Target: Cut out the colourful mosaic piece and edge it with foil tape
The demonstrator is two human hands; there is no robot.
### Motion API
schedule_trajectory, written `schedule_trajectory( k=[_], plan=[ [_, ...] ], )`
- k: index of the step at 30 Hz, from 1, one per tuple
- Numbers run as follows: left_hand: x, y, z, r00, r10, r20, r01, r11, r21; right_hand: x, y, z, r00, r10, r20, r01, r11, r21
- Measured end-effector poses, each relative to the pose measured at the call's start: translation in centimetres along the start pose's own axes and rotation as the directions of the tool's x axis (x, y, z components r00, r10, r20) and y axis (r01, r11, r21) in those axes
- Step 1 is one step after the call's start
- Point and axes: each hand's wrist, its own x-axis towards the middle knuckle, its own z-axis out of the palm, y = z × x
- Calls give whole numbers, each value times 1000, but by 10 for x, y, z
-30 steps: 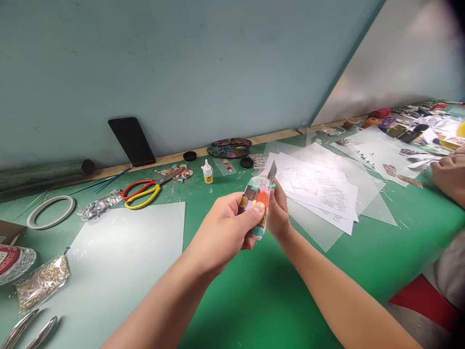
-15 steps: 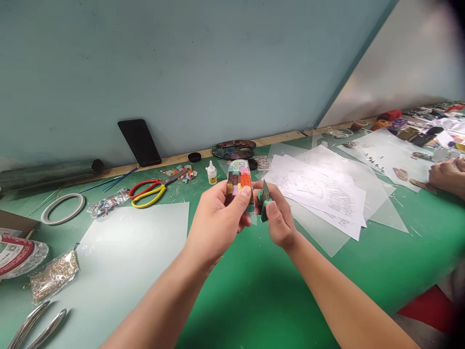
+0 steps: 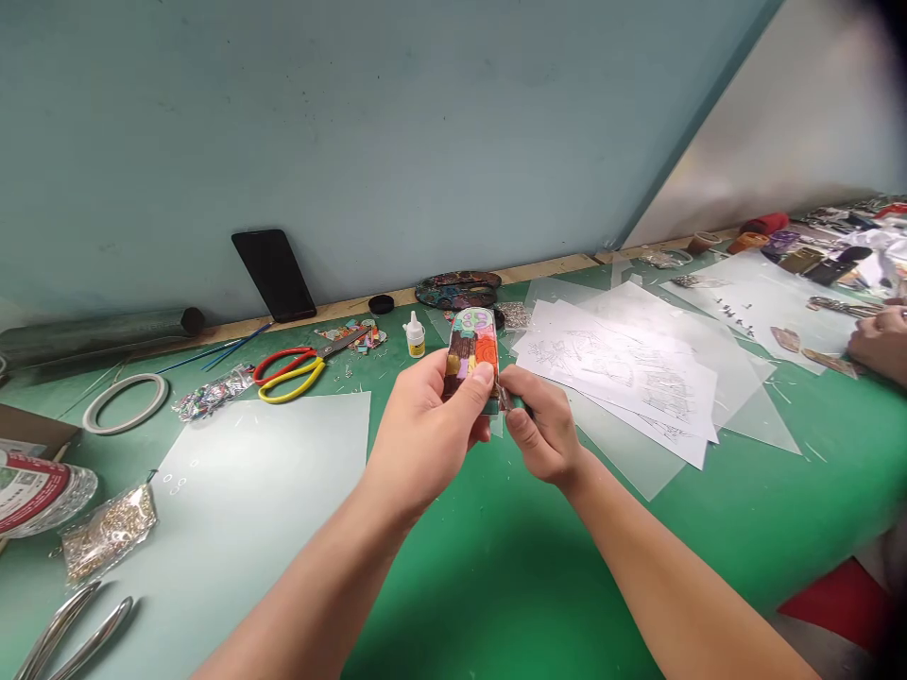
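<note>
My left hand (image 3: 429, 425) is closed around a flat, brightly painted piece (image 3: 473, 340) with a rounded top, its thumb pressed on the front. The piece stands upright, and its lower part is partly hidden by the hand. At its right edge, my right hand (image 3: 545, 423) pinches a small green-and-metal tool (image 3: 505, 399), mostly covered by the fingers; its exact kind cannot be made out. The metal part is at the edge of the painted piece; whether it touches is unclear. Just behind stands a small white glue bottle (image 3: 415, 338).
Scissors (image 3: 290, 371) with red and yellow handles lie left, near a phone (image 3: 273, 274) against the wall. Pliers handles (image 3: 92, 637), a bag of gold findings (image 3: 110, 534) and a tape ring (image 3: 126, 404) sit further left. Drawing sheets (image 3: 624, 373) spread right; another person's hand (image 3: 882, 342) is beyond.
My right hand has turned the small tool and brought its metal part against or close beside the right edge of the painted piece. My left hand keeps its grip, shifted slightly right.
</note>
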Motion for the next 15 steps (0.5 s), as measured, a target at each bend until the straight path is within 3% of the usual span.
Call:
schedule_trajectory(
  k=[15],
  plan=[
    [0,-1,1,991,-118,64,126,981,-144,-6,3,6,999,34,-26,-32,996,83]
  ],
)
